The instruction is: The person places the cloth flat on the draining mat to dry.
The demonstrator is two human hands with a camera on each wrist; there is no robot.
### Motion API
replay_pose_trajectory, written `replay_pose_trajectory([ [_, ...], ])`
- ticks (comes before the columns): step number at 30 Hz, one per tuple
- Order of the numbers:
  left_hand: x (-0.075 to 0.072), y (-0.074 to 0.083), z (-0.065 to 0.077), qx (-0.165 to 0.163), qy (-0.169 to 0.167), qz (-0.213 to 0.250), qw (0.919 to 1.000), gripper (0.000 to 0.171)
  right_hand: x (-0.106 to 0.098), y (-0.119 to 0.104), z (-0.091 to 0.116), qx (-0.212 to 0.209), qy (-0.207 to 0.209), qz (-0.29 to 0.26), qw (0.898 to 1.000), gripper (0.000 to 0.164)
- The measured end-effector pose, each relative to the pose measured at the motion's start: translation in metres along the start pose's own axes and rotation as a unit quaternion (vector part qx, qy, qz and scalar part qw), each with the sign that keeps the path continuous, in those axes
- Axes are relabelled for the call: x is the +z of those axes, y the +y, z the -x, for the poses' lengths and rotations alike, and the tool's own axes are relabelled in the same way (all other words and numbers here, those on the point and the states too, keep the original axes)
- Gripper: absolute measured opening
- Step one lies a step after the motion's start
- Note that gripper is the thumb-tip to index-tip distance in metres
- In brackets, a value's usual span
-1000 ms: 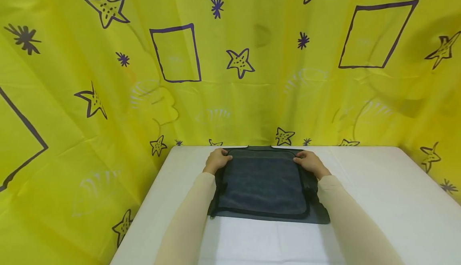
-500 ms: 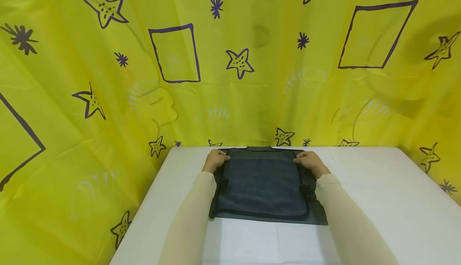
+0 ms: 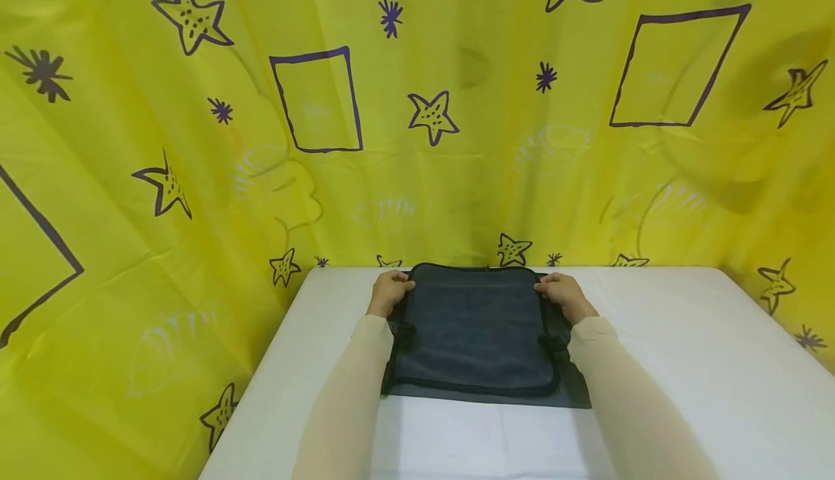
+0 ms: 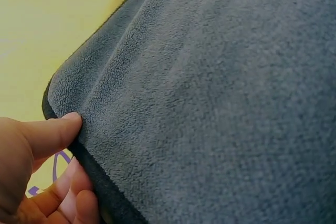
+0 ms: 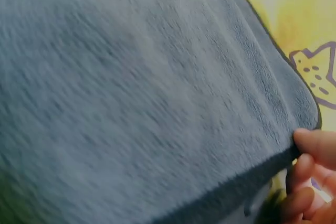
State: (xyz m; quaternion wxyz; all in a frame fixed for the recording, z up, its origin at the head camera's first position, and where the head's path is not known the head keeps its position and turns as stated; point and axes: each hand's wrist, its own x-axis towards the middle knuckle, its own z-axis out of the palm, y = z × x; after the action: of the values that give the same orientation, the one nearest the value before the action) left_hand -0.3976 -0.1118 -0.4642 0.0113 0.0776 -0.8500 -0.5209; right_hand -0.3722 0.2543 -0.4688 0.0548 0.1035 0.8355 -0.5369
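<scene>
A dark grey-blue plush towel point(image 3: 479, 328) with black edging fills the middle of the head view, over a larger dark sheet-like piece point(image 3: 575, 386). My left hand point(image 3: 389, 293) pinches the towel's left edge near its far corner; the left wrist view shows the thumb on the pile and curled fingers beneath. At the opposite edge, my right hand point(image 3: 566, 296) pinches the towel near the far right corner, thumb on top. Black bulky bits point(image 3: 554, 342) by each wrist look like wrist gear. Most of the under piece is hidden.
A white table point(image 3: 678, 364) lies under everything. Its far edge meets a yellow curtain point(image 3: 457, 175) printed with stars and frames, which also runs along the left and right sides.
The towel's far edge has risen and now covers most of the under piece's far rim. Both hands keep their pinch and have barely moved; the under piece's right corner has shifted slightly left.
</scene>
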Motion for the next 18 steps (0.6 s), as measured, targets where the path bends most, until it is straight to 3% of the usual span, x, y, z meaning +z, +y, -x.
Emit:
replay_pose_trajectory([
  [7, 0.0027, -0.0007, 0.0032, 0.004, 0.014, -0.035, 0.9993, 0.018, 0.0075, -0.0013, 0.0032, 0.007, 0.036, 0.001, 0.999, 0.010],
  [18, -0.0013, -0.0026, 0.0024, 0.010, 0.010, -0.048, 0.9988, 0.018, 0.0017, 0.0029, 0.0046, -0.009, 0.003, 0.031, 0.999, 0.022],
])
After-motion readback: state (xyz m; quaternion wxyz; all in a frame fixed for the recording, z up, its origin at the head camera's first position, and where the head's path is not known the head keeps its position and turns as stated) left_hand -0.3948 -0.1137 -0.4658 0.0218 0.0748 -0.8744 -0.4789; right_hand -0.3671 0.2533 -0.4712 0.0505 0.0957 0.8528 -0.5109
